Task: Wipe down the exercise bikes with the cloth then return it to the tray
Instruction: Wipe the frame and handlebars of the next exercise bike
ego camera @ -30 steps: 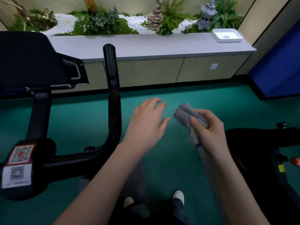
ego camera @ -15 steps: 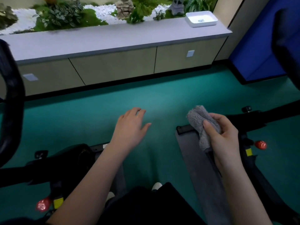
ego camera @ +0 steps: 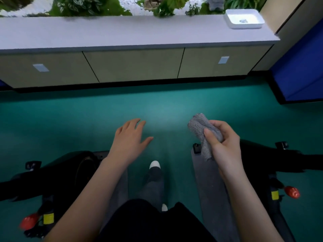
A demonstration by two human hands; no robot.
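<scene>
My right hand holds a bunched grey cloth in front of me, above the green floor. To its left my left hand hovers empty, palm down, fingers spread. A white tray sits at the right end of the grey counter ahead. The black frame of one exercise bike lies low at my left, and that of another bike at my right. Only their lower parts show.
Beige cabinets run under the counter, with plants and white pebbles behind it. A blue panel stands at the right. Grey mats lie under the bikes. My feet stand on green floor between them.
The view has swung right and down: the left bike's handlebar and console have left the frame, and the counter and tray are closer. The cloth stays in my right hand.
</scene>
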